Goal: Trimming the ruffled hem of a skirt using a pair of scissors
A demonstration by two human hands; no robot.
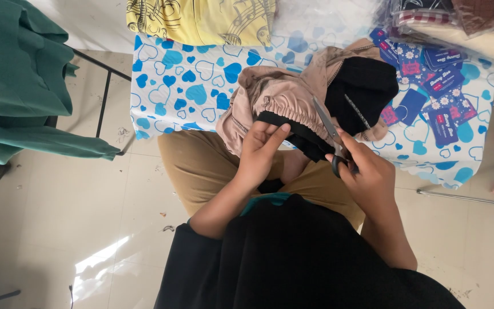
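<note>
Black sleeves and tan trousers (201, 166), seated figure, nearest the camera.

Left hand (261, 151): closed in a pinch on the gathered edge of the beige garment (275, 94), thumb and fingers folded over the black trim (293, 129) at its near hem.

Right hand (367, 177): closed through the dark loops of the scissors (330, 129), gripping them.

Scissors: long axis runs from the right hand up and to the left, blades slim and nearly together, tips lying against the elastic ruching of the garment, just right of the left hand's fingertips. Whether the blades bite on cloth or thread cannot be told.

Beige garment: bunched at the near edge of the table, just beyond both hands; a black fabric piece (364, 86) lies folded into its right side. Left hand touches it directly; right hand reaches it only through the blades.

Table cover (184, 80): white with blue hearts.

Yellow printed cloth (201, 20): far edge.

Blue card tags (441, 86): scattered right, well apart from the hands.

Wrapped folded goods (464, 23): far right.

Green fabric (18, 80): draped over a frame, far left.

Pale tiled floor (58, 229): beneath.
</note>
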